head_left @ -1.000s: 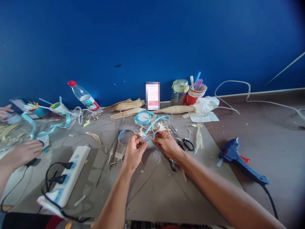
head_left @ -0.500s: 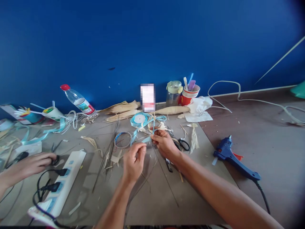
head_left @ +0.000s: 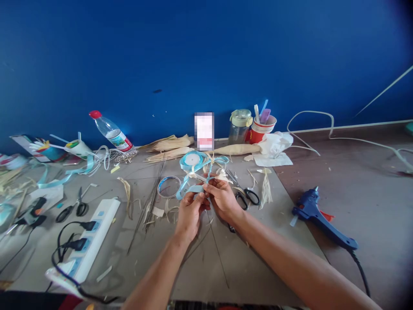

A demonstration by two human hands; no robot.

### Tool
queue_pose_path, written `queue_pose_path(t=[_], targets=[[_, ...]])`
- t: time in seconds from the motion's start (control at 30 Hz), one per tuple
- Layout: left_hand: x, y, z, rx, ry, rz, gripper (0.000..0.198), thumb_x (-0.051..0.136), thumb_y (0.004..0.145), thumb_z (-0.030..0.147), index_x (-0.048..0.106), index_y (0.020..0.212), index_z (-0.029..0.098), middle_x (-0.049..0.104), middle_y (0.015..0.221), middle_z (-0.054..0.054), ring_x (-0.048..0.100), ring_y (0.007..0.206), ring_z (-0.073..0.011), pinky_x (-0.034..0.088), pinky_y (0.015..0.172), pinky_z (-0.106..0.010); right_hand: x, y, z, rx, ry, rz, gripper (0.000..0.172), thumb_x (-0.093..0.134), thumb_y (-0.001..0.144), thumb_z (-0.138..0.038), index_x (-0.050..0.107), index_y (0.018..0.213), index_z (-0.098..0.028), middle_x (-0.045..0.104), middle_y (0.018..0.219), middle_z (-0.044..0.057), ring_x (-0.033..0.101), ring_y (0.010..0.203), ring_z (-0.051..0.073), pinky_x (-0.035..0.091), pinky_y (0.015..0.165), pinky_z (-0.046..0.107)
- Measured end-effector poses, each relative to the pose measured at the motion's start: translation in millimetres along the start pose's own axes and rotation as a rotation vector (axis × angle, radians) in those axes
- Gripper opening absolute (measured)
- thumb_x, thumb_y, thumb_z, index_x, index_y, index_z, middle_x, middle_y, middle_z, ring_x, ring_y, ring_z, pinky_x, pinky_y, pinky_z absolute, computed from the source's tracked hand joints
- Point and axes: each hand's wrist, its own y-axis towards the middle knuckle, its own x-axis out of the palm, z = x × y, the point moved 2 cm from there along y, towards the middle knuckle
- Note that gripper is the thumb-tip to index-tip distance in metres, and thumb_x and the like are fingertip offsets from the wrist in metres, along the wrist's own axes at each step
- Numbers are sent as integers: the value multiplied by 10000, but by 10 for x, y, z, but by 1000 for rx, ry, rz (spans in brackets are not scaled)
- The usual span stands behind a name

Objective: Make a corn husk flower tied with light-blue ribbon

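Pinched in my right hand [head_left: 222, 196] is a thin wire stem [head_left: 219, 247], its upper part wrapped in light blue ribbon and topped with a small pale husk piece [head_left: 211, 157]. The wire's lower end slants down toward the table's front. My left hand [head_left: 189, 215] is beside the right, thumb and fingertips closed on the light blue ribbon [head_left: 195, 188] near the stem. Just behind both hands lies the ribbon spool [head_left: 192, 159]. A roll of tape [head_left: 169, 187] is left of them, and black-handled scissors [head_left: 252, 196] lie at the right, partly behind my right hand.
A blue glue gun [head_left: 311, 206] lies at the right with its cord. At the left are a white power strip [head_left: 97, 241], other scissors [head_left: 79, 206] and a dark glue gun [head_left: 34, 213]. A tilted bottle [head_left: 111, 131], corn husks [head_left: 171, 143], a jar [head_left: 239, 127] and paper cups [head_left: 263, 127] line the wall.
My left hand has moved right and up to the ribbon beside my right hand. Another person's hand has left the scissors at the left. The whole view has shifted slightly.
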Motion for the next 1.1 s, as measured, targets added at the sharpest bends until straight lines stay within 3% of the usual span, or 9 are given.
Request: queue_pose_path(t=[0.2, 0.37, 0.47, 0.7, 0.83, 1.1], targets=[[-11, 8, 11, 23, 19, 62, 243, 727, 642, 283, 644, 820, 141, 571, 589, 28, 485, 476, -77, 399, 467, -215, 51, -41, 44, 69, -17, -53, 405, 730, 599, -265, 561, 955, -170, 567, 571, -64, 387, 299, 70, 333, 259, 217], [-29, 17, 35, -61, -14, 106, 294, 738, 611, 251, 635, 862, 135, 579, 589, 22, 504, 483, -81, 398, 466, -205, 28, -28, 79, 71, -29, -25, 403, 743, 578, -209, 574, 939, -154, 546, 557, -64, 433, 390, 70, 353, 340, 193], [-20, 25, 65, -75, -68, 96, 282, 742, 597, 233, 632, 834, 125, 536, 553, 35, 437, 453, -49, 318, 425, -169, 19, -17, 113, 70, -37, -11, 406, 748, 570, -190, 584, 940, -148, 511, 539, -73, 443, 442, 72, 370, 407, 199], [-41, 37, 71, -64, -169, 117, 228, 756, 579, 255, 599, 675, 119, 423, 471, 64, 343, 426, -26, 243, 417, -165, 50, -38, 127, 163, 48, -21, 415, 769, 541, -163, 603, 921, -160, 493, 526, -82, 426, 482, 62, 356, 489, 196], [-76, 36, 61, -55, -180, 152, 315, 762, 563, 276, 483, 521, 136, 380, 422, 72, 320, 407, -25, 230, 409, -169, 34, -41, 131, 233, 52, -36, 397, 773, 526, -154, 626, 895, -143, 525, 539, -69, 445, 494, 62, 368, 519, 199], [-112, 37, 46, -84, -133, 174, 286, 748, 562, 274, 496, 540, 140, 448, 428, 55, 359, 399, -28, 233, 403, -163, 37, -25, 106, 342, 20, -21, 389, 796, 468, -155, 627, 819, -148, 553, 537, -62, 455, 468, 59, 361, 510, 203]])
